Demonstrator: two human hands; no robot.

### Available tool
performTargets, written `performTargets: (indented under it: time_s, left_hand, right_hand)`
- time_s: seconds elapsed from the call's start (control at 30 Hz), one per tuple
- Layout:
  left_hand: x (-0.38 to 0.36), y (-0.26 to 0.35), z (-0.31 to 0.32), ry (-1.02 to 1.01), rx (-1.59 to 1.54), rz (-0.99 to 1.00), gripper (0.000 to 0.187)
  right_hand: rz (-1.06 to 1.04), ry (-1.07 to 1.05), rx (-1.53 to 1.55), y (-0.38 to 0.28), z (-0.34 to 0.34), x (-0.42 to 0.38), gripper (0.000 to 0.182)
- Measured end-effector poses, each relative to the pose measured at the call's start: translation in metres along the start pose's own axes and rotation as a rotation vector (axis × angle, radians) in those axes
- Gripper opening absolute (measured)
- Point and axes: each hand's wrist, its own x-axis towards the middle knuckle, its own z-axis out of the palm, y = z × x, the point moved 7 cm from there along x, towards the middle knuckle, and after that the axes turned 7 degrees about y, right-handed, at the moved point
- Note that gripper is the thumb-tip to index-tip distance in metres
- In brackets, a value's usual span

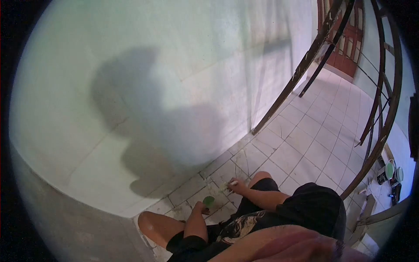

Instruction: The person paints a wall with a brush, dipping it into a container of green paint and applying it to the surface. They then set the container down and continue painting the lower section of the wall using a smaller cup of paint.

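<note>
Low over the floor tiles, my left hand (201,207) is closed at a round green thing (208,201), perhaps a lid or a flat tool. My right hand (236,185) is closed around a small pale object (232,183) that is too small to name. Both hands are between my bent knees, close to the foot of the pale green wall (192,87). Whitish smears mark the tiles (211,190) around them.
Dark wooden poles (301,70) lean by the wall at the right. A curved dark frame (386,118) stands further right. Paint buckets (386,173) and other items stand at the right edge. A reddish-brown door (347,46) is at the back.
</note>
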Motion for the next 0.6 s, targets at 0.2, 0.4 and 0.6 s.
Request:
performTargets:
  time_s: [0.2, 0.4, 0.6]
  left_hand:
    - [-0.054, 0.032, -0.005, -0.074, 0.35, 0.497, 0.021]
    - [-0.023, 0.043, -0.003, 0.145, 0.923, 0.278, 0.045]
    - [-0.031, 0.068, -0.005, 0.166, 0.932, 0.379, 0.049]
  right_hand:
    - [-0.046, 0.015, -0.052, 0.034, -0.002, 0.02, 0.021]
    - [-0.109, -0.007, 0.038, 0.077, -0.022, 0.046, 0.019]
    - [-0.092, -0.022, -0.154, 0.05, -0.02, 0.046, 0.022]
